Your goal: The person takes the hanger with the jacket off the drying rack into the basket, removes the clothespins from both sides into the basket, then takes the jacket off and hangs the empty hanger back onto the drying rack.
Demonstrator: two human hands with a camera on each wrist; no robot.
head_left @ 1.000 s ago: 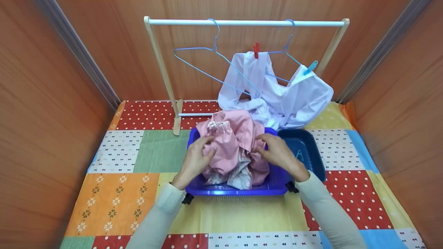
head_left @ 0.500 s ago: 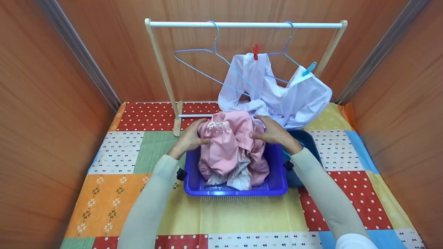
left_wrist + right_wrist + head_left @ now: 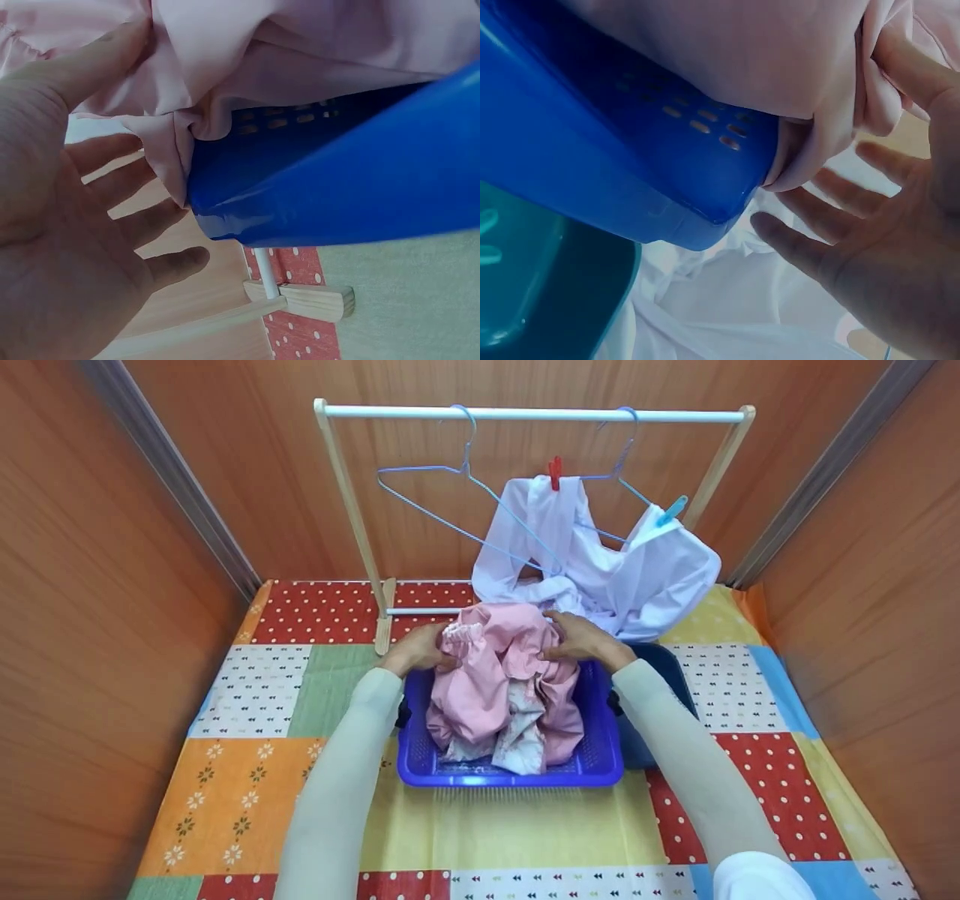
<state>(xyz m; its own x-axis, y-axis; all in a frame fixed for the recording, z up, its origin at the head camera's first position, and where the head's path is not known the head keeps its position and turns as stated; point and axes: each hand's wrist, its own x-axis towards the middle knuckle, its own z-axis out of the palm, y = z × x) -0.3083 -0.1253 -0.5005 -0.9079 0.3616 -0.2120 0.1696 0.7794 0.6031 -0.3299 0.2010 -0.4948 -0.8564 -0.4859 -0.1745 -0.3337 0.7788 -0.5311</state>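
A pink garment (image 3: 472,697) with a gathered waistband and a pale printed part lies bunched in a purple-blue plastic basket (image 3: 510,778). At its left side is my left hand (image 3: 420,649); the thumb presses into the cloth and the loosely spread fingers reach behind its edge, as the left wrist view shows. On the opposite side my right hand (image 3: 581,639) touches the garment with its thumb (image 3: 911,67), the other fingers spread beyond the basket's far corner. In the head view most fingertips are hidden behind the cloth.
Behind the basket stands a drying rack (image 3: 525,412) carrying a bare blue hanger (image 3: 442,514) and another hanger with a white garment (image 3: 637,570). A red clothespin (image 3: 555,472) and a blue clothespin (image 3: 672,510) grip the white garment. A dark teal tray (image 3: 660,671) sits right of the basket.
Both hands have moved from the garment's front toward its far sides, first spreading apart, then closing in against the cloth. The garment's waistband has shifted slightly left and its folds have changed.
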